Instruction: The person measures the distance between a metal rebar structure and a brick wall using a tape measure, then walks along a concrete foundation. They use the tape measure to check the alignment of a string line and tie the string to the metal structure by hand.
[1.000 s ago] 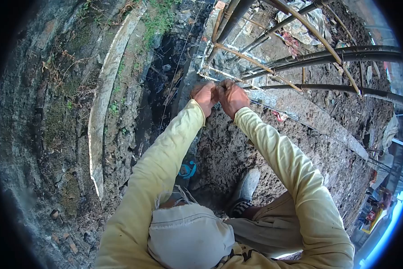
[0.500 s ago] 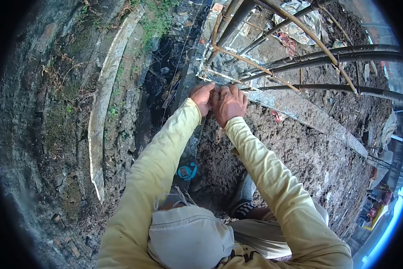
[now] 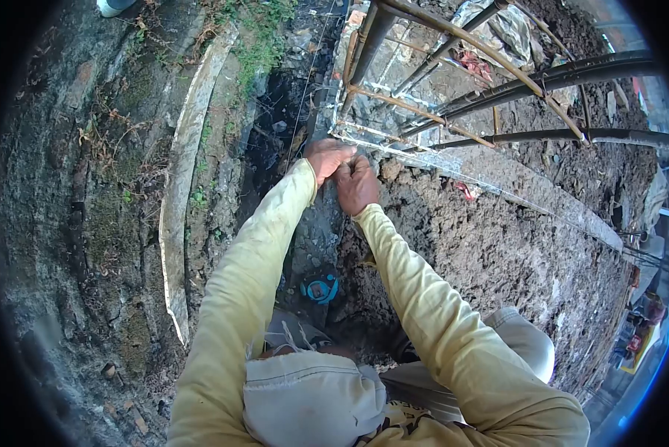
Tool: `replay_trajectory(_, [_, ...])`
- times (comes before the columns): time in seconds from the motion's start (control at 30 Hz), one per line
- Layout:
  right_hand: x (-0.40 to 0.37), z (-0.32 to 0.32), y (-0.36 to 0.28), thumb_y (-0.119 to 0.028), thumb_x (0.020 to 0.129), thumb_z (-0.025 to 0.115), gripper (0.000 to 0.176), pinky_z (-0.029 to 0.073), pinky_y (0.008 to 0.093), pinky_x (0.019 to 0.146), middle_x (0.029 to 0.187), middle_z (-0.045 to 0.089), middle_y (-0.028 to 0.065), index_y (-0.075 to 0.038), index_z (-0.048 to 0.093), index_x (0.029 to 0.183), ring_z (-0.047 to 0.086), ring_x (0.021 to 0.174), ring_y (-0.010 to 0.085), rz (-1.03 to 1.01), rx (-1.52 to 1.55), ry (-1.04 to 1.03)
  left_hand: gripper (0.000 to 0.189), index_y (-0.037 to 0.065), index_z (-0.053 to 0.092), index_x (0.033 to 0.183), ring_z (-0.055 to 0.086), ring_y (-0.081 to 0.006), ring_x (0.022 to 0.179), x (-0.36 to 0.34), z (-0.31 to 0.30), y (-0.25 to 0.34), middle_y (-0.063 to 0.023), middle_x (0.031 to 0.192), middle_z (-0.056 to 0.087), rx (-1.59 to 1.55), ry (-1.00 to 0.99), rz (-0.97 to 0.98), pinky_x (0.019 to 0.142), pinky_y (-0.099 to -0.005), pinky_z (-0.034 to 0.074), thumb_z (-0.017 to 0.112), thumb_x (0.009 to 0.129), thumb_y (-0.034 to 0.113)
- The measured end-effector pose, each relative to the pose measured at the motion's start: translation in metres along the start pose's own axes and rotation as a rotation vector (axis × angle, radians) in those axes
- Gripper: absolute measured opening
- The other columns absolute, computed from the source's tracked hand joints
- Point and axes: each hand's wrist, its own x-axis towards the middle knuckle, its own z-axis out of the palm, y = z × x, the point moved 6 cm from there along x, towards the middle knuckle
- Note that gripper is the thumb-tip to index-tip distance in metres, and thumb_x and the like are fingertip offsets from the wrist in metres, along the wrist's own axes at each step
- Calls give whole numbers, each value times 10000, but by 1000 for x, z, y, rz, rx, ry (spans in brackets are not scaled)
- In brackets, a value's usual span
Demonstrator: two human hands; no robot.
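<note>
My left hand (image 3: 328,159) and my right hand (image 3: 357,184) meet just below the white-splashed corner bar (image 3: 375,144) at the foot of a rebar cage (image 3: 461,123). The fingers of both hands are bent and pressed together, the right fingertips close against the left. Whatever sits between them is too small or too hidden to make out. Beside my left hand a thin string (image 3: 310,78) runs up along the dark trench. A concrete strip (image 3: 316,238) lies under my wrists.
A round blue object (image 3: 319,288) lies on the strip near my knees. To the left, a long board (image 3: 176,194) lies on the bank. On the right are rough soil (image 3: 454,231) and a straight concrete edge (image 3: 550,205). Dark rebar rods (image 3: 595,71) jut out to the upper right.
My right hand has moved left, away from the bar, and closer in against my left hand. The left hand has shifted slightly left. A pale object now shows at the top left edge.
</note>
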Motion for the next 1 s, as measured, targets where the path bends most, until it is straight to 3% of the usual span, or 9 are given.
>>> replay_trajectory(0.07, [2,5,8,-220,855,549,247,469,424,633,730,618,221,21,529,806,617,681,362,41,73,-33,254,-16,657,956,619,-156,771,11,-5,1,-61,898,665,253,26,111,685,-289,495,687,796,180])
replay_trajectory(0.1, [7,18,29,-210,837,570,244,469,402,618,703,623,191,32,553,813,615,649,306,94,206,-57,239,-29,666,937,639,-171,749,2,-1,14,-105,869,683,339,126,95,670,-289,498,660,795,164])
replay_trajectory(0.23, [6,24,31,-193,836,584,221,473,365,609,712,632,164,28,574,846,602,626,247,129,214,-102,209,-11,669,913,660,-196,693,-5,0,30,-177,796,674,758,371,296,655,-291,503,592,827,164])
replay_trajectory(0.37, [-4,20,15,-158,891,559,172,459,273,578,743,634,61,13,570,880,562,633,107,177,348,-178,226,-25,636,924,675,-220,650,9,-16,10,-156,816,667,645,412,349,635,-311,517,548,869,175])
replay_trajectory(0.6, [-10,36,34,-137,885,571,148,438,248,571,722,603,36,7,553,856,527,620,87,224,489,-282,193,-24,599,941,685,-220,687,-8,-34,23,-126,817,655,598,463,271,601,-313,518,537,882,148])
replay_trajectory(1.0, [-18,33,27,-128,877,563,144,441,248,568,719,585,30,15,551,876,519,611,96,256,492,-332,151,-11,588,925,654,-201,664,1,-48,22,-141,794,643,749,551,434,609,-325,526,551,867,123])
